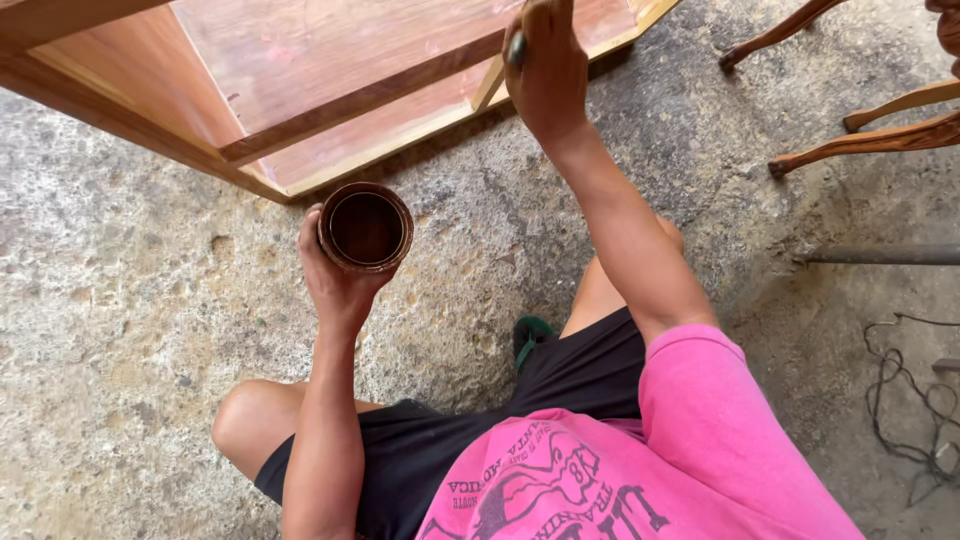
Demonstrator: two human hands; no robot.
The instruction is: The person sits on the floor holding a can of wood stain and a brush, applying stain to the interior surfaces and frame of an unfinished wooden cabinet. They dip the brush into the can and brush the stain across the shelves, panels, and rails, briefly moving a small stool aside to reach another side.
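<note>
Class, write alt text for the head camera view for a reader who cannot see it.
A crouching person's left hand holds a round tin of dark liquid, while the right hand reaches up, gripping a dark handle, to a reddish wooden frame standing on a rough concrete floor.

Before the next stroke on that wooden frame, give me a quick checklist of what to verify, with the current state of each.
1. Left hand grips the round can firmly: ok, fingers wrap its side.
2. Can held upright, dark liquid inside not spilling: ok.
3. Right hand holds its tool: ok for the grip, but only a dark handle end shows; the tip is hidden.
4. Tool loaded with liquid: cannot tell.
5. Right hand is at the wooden frame: ok, over a crossbar.
6. Cable on the concrete floor lies apart from the knees: ok.
</note>
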